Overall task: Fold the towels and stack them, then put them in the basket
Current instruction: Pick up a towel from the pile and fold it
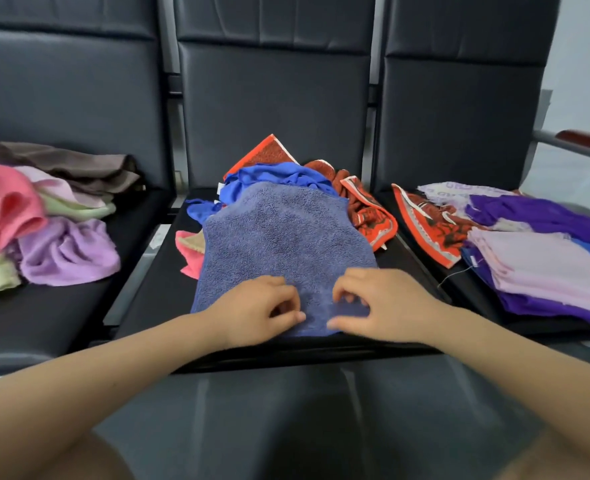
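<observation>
Two hands are resting on the near edge of one blue-grey towel (pixel 286 237) spread flat on the middle of three black seats (pixel 148 299). The left hand (pixel 258 310) and right hand (pixel 383 306) are both curling their fingers, pinching the terry at its near hem. One bright blue cloth (pixel 272 176) and orange patterned cloths (pixel 369 216) are lying behind it. A crumpled pile (pixel 44 220) is sitting on the left seat, a folded purple and pink stack (pixel 546 268) on the right.
</observation>
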A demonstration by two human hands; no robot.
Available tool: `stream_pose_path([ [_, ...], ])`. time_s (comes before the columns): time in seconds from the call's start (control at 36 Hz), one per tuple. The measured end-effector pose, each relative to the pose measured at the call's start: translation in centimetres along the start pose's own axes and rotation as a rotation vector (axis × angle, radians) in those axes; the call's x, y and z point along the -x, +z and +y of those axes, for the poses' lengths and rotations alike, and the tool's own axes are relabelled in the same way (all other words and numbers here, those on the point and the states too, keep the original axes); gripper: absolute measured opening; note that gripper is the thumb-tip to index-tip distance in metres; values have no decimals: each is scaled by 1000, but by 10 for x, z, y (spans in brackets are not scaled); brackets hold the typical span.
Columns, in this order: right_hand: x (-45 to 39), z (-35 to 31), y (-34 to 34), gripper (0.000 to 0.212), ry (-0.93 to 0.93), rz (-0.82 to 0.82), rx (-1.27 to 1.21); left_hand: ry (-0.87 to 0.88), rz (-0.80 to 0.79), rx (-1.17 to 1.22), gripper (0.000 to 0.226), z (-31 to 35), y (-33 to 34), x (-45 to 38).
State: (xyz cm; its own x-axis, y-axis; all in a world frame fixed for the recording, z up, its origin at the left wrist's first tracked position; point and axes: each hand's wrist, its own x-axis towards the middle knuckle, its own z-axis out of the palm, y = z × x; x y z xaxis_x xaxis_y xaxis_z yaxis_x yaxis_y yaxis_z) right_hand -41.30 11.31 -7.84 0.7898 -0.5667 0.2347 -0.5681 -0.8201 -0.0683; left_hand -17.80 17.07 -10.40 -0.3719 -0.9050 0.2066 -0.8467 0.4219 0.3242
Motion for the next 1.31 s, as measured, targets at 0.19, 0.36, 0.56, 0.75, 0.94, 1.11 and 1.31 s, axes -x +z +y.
stream_pose_path([
  [0.19,5,5,14,28,-120,43,32,77,12,-115,51,-3,6,3],
  [0.36,6,6,9,8,49,186,43,69,67,-124,48,-4,6,-1],
  [0.56,6,4,-5,18,243,157,104,-19,278,-19,43,-5,-22,-3],
  [0.75,9,25,-35,16,326,374,-35,-85,310,-149,32,-12,-49,10],
  [0.94,20,30,-45,22,339,341,-514,-94,207,-104,48,-37,-62,32],
  [1.11,28,33,-32,22,474,266,-653,-267,299,170,24,-46,-63,51],
  [1.31,25,30,-21,20,522,64,-694,-314,244,202,22,-36,-51,60],
])
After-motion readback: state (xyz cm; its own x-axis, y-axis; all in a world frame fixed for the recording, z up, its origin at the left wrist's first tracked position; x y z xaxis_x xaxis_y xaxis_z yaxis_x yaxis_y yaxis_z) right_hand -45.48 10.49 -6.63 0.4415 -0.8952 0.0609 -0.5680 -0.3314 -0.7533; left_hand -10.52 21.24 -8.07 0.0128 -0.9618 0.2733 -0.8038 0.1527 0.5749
